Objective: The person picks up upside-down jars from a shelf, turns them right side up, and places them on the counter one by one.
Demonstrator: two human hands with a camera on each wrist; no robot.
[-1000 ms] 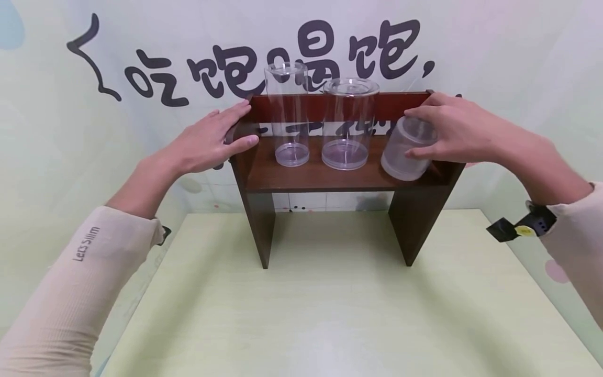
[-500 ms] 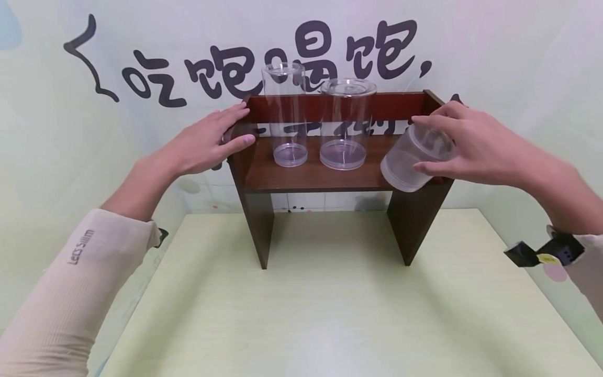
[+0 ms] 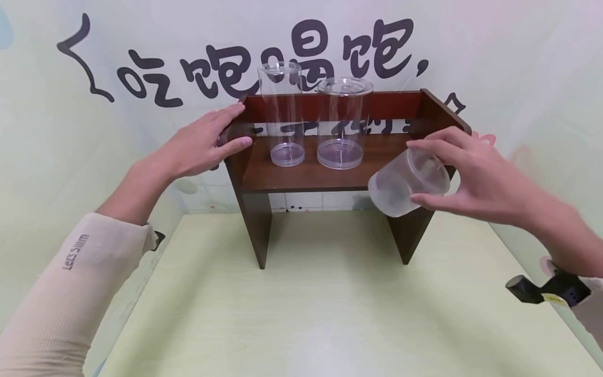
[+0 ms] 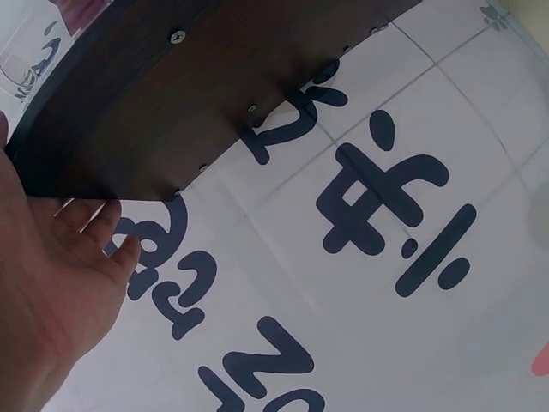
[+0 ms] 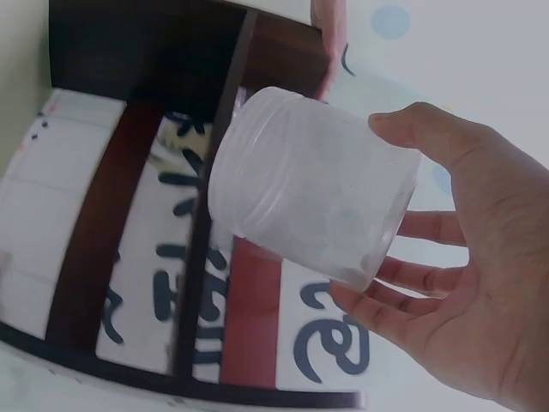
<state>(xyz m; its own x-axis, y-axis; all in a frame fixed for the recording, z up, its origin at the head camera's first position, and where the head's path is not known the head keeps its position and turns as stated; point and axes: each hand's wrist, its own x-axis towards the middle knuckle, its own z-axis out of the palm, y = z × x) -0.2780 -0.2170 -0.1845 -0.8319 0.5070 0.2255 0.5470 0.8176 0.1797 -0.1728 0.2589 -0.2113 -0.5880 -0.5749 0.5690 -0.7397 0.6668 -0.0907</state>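
My right hand [image 3: 490, 178] holds a translucent plastic jar [image 3: 395, 183], thumb on one side and fingers on the other. The jar is tilted just in front of the right end of a dark brown wooden shelf [image 3: 301, 180]. In the right wrist view, the jar's ribbed end [image 5: 249, 163] points away from my palm. My left hand [image 3: 198, 144] rests on the upper edge of the shelf's left side panel, fingers extended, thumb toward the inside. In the left wrist view, that panel [image 4: 154, 112] hides part of the fingers.
On the shelf stand a tall, narrow clear cylinder [image 3: 282, 115] and a wider clear jar [image 3: 344, 125], both upright. The shelf stands on a pale green table [image 3: 311, 314]. A wall sheet with large dark characters [image 3: 226, 68] hangs close behind.
My right hand has lifted the plastic jar off the shelf's right end and brought it forward and down, tilting it more. The left hand has stayed on the side panel.
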